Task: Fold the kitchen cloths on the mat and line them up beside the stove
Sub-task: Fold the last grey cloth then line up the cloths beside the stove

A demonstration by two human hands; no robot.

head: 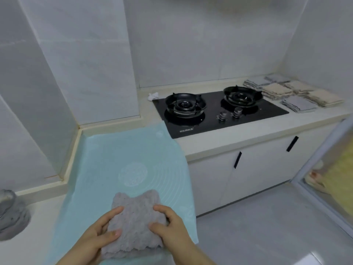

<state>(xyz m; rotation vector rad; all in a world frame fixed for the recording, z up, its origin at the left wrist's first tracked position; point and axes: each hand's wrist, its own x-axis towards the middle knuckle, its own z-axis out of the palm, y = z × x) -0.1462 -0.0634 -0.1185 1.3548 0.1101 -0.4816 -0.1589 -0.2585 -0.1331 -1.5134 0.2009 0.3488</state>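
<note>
Stacks of folded grey and beige cloths (275, 91) already line the tabletop (229, 143) beside the black glass stove (219, 113). On the pale turquoise mat (118, 150), our left grip (95, 232) and right grip (172, 228) pinch one fluffy lilac-grey cloth (133, 222) (seemingly part-folded), yet to be finished.

Dim, flat, bluish light; soft overall blur; wide-angle bending at the edges.

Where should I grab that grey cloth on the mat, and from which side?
Probably the left and right edges of the grey cloth, one from each side, thumbs on top, as the left hand and right hand hold it. It lies flat and soft on the mat, so a two-sided grip should keep the fold together.
</note>
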